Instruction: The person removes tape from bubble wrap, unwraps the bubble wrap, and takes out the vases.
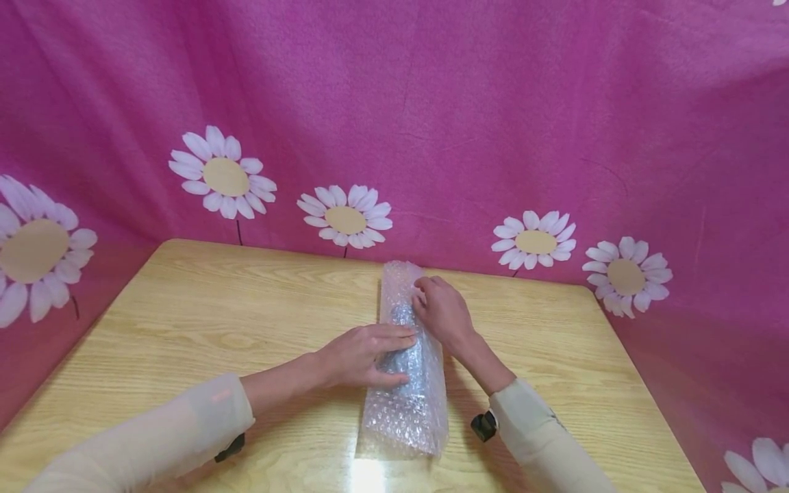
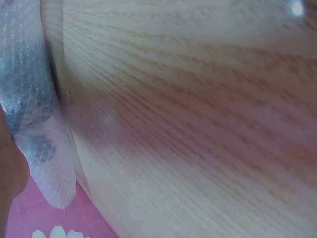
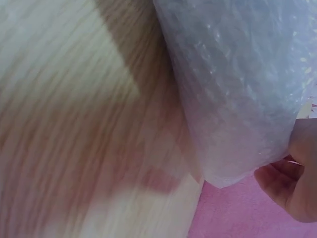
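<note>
A long sleeve of clear bubble wrap [image 1: 403, 418] lies lengthwise on the table, rolled around a bluish-grey item whose kind is blurred by the plastic. Across its middle rests my left hand [image 1: 370, 352], fingers straight and thumb spread apart. Toward the far end, my right hand [image 1: 444, 311] has its fingers curled and pinches the wrap at its right edge. In the right wrist view, these curled fingers [image 3: 280, 181] meet the edge of the wrap. The left wrist view shows the wrapped item as a dark shape through the bubbles, beside part of my left hand [image 2: 11, 171].
The wooden table [image 1: 246, 301] has rounded far corners. A magenta cloth [image 1: 431, 137] with white daisies hangs right behind the table and along both sides. The wrap's far end reaches close to the table's back edge.
</note>
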Demonstrator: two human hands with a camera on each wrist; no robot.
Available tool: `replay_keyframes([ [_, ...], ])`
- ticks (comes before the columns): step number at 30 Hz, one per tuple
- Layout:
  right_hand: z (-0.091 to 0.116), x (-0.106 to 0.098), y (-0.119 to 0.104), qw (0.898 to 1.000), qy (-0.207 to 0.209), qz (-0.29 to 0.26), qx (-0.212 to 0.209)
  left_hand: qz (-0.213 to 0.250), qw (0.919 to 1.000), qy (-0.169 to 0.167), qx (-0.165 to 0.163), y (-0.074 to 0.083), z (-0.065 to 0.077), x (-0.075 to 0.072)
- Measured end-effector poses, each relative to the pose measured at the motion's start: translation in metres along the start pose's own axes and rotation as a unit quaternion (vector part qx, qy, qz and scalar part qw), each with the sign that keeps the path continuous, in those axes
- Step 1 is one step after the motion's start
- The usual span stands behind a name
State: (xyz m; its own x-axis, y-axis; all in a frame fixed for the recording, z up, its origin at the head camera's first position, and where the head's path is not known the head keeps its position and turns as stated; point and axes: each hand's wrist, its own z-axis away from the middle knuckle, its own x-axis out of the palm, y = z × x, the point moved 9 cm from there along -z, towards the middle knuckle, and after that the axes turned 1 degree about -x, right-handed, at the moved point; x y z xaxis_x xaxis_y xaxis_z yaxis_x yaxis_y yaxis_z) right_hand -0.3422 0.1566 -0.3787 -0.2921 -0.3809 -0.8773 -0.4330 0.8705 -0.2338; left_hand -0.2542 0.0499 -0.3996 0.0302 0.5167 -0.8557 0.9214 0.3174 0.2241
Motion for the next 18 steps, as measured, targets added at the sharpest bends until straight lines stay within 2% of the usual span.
replay_keyframes([
  [7, -0.005, -0.003, -0.008, 0.998, -0.004, 0.051, -0.042, 0.000, 1.0000, -0.001, -0.001, -0.001, 0.001, 0.001],
  [18, -0.011, 0.002, -0.014, 0.994, -0.020, 0.099, -0.052, -0.003, 1.0000, -0.003, 0.008, 0.003, -0.001, -0.001],
])
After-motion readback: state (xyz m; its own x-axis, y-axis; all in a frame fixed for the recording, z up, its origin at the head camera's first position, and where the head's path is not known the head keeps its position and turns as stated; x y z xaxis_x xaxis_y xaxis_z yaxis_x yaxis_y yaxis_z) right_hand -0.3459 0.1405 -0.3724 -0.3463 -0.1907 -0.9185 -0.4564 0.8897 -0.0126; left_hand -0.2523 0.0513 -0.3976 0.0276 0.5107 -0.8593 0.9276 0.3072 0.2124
